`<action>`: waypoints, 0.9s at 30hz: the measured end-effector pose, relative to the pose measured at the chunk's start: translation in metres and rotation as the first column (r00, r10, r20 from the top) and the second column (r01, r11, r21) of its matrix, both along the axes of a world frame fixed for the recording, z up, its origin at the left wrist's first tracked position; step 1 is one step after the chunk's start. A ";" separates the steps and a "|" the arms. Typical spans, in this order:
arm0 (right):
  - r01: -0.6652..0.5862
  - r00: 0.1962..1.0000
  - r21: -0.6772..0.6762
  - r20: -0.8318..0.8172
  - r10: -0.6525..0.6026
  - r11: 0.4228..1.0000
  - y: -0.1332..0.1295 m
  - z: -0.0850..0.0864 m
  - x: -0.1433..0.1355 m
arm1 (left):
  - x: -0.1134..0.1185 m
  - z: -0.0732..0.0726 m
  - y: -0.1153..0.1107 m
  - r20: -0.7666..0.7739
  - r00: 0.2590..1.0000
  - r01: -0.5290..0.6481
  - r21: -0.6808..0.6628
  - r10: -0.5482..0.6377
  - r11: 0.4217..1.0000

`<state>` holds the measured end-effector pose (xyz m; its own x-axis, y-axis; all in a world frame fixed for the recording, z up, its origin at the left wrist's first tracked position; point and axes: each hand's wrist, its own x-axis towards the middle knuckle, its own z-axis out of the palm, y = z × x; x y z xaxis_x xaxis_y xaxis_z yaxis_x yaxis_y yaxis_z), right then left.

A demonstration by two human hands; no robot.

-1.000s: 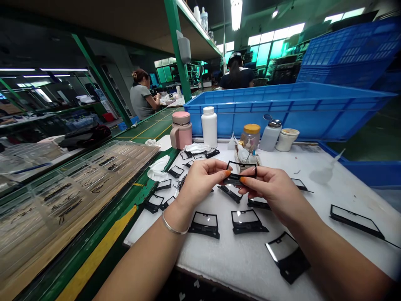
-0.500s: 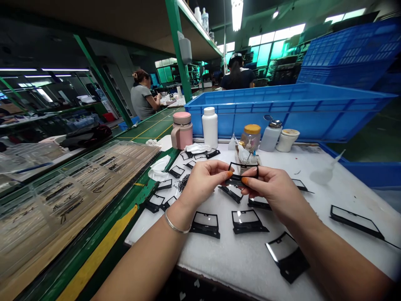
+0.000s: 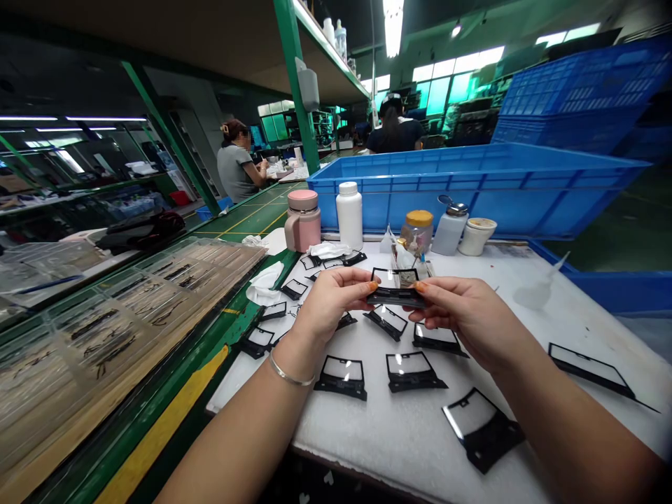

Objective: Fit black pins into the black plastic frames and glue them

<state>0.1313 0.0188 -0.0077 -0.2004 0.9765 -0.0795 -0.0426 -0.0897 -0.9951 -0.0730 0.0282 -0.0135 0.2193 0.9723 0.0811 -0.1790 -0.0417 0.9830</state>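
Between my two hands, above the white work surface [image 3: 336,430], is a small black frame with a clear window [image 3: 397,297]. My left hand [image 3: 336,297] pinches its left end between thumb and fingers. Its right end is gripped by my right hand [image 3: 462,308] in the same way. More black frames of this kind lie below: one near my left wrist [image 3: 342,378], one in the middle [image 3: 416,371], a tilted one under my right forearm [image 3: 483,427], and one at the far right [image 3: 591,371]. Several others are spread to the left, partly hidden by my left hand.
A pink mug [image 3: 303,222], a white bottle [image 3: 349,217], a yellow-lidded jar [image 3: 418,231], a pump bottle [image 3: 450,231] and a white tub [image 3: 477,236] line the back edge, before a big blue crate [image 3: 472,189]. A divided clear tray [image 3: 120,315] stands left. Two people sit farther off.
My hands have moved apart along the black frame, toward its two ends. The frame now shows more of its lower black bar. The view has shifted slightly.
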 end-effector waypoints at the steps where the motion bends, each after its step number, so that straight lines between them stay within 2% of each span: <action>1: -0.006 1.000 0.010 0.007 0.006 1.000 0.000 0.000 0.000 | 0.000 0.000 0.000 0.001 1.000 0.003 -0.004 -0.003 1.000; 10: 0.047 0.999 0.012 -0.008 -0.047 0.999 0.000 -0.002 0.003 | 0.000 0.002 -0.002 0.002 1.000 0.026 -0.036 -0.026 0.999; 27: 0.048 0.999 0.003 -0.004 -0.048 0.999 0.000 -0.001 0.003 | 0.000 0.002 -0.002 -0.028 0.999 0.028 -0.015 -0.028 1.000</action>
